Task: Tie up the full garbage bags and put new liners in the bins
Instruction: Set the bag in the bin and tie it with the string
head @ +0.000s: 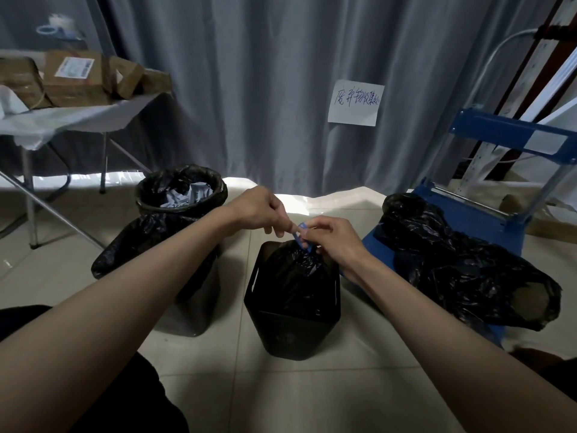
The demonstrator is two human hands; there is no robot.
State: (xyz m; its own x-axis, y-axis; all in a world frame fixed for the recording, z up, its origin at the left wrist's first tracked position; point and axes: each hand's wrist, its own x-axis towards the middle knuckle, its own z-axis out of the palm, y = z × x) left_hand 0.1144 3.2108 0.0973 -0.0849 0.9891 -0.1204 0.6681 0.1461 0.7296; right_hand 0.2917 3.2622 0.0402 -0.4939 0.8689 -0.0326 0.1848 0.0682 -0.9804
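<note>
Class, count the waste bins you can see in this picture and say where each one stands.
2. A small black bin stands centre, under both hands; a taller bin stands behind and left of it, lined in black. Others may be hidden.

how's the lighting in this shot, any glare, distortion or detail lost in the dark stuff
Head view: dim and bluish, with a blown-out strip of daylight under the curtain; the black bag and its bin merge into near-featureless dark; wide-angle bending bows the forearms and the cart at the right edge; both hands stay fairly sharp.

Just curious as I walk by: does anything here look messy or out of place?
Yes: a crumpled black bag sprawls over the blue cart at right, and another black bag slumps against the far bin.
</note>
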